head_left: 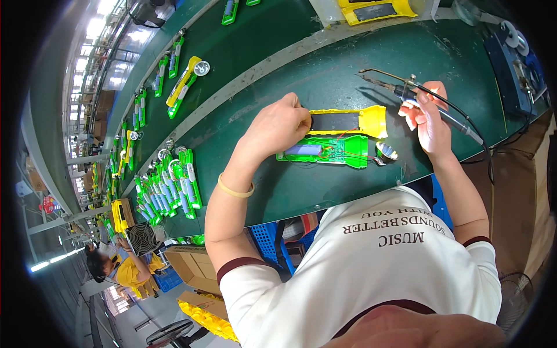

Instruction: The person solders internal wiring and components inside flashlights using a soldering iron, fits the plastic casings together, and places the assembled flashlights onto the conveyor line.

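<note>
I sit at a long workbench (325, 191) topped in dark green, with a pale grey strip (272, 64) running along its length and dividing it from a second green surface beyond. The bench stretches far off to my left, curving with the lens. Above that end, rows of bright ceiling lights (96, 26) glare white over grey beams. Below the bench edge I see a blue plastic crate (268, 240), brown cardboard boxes (188, 264) and a small round fan (142, 238). The floor (145, 316) is pale grey. Another fan (513, 298) stands at my lower right, and another worker (119, 267) in yellow sits further along.
</note>
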### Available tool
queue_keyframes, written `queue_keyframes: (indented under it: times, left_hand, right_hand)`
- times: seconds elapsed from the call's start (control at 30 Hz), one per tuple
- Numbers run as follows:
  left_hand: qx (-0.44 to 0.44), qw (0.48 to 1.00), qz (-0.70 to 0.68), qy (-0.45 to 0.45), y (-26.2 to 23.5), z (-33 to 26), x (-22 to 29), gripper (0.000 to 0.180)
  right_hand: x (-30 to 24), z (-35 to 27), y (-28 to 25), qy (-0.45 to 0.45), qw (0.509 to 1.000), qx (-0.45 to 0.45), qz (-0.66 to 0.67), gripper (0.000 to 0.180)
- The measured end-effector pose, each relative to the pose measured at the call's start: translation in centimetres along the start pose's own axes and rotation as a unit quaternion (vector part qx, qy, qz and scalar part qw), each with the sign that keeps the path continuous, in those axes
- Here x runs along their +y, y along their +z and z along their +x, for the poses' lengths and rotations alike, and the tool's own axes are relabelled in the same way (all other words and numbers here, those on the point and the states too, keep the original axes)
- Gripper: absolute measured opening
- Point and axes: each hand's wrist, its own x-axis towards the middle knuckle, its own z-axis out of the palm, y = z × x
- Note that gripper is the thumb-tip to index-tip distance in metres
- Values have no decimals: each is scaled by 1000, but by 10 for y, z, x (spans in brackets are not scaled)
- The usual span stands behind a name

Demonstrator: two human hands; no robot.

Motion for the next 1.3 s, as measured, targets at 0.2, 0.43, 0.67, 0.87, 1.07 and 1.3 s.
queue_keyframes:
  times: [0.2,0.43,0.67,0.87,1.07,1.3]
  left_hand:
    - [-24,1000,2,-5,0,2,-1,10]
    - [-28,1000,-10,-5,-1,-1,-6,11]
    - [175,978,-12,116,32,-1,-27,33]
    - [393,781,-472,-114,42,-28,-37,27]
    - [268,815,-479,-185,42,-51,6,26]
    - [272,790,-512,-199,38,-26,16,15]
  right_hand:
    - [3,-2,2,-15,999,-10,-28,24]
    - [6,0,-5,-26,1000,-12,-3,22]
    - [2,0,0,-13,1000,2,-1,28]
    - [4,3,-3,-15,1000,22,-3,30]
    - [4,1,0,-25,1000,-5,8,26]
    - [4,-7,4,-28,998,-37,-45,24]
